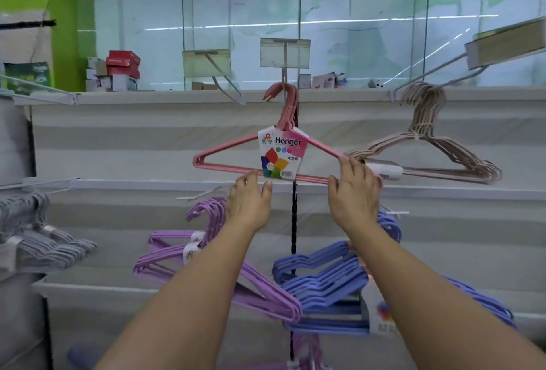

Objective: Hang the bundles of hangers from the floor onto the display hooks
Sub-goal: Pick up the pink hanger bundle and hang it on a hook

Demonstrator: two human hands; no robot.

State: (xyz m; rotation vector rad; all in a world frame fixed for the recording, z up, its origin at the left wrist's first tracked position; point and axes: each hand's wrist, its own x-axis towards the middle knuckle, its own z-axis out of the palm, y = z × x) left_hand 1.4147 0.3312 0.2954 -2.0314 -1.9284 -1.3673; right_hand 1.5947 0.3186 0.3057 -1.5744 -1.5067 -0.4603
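A bundle of pink hangers (227, 148) with a "Hanger" label (282, 152) hangs by its hooks from the middle display hook (284, 77), under a price-tag holder (285, 52). My right hand (353, 192) grips the bundle's right corner, thumb under the bottom bar and fingers over the sloping arm. My left hand (249, 201) reaches up with nearly straight fingers and touches the bottom bar just under the label.
A beige hanger bundle (428, 145) hangs on the hook to the right, close to my right hand. Purple bundles (212, 254), blue bundles (325, 275) and grey bundles (35, 236) hang below. An empty hook (227, 86) juts out to the left. Boxes (122, 69) sit on the top ledge.
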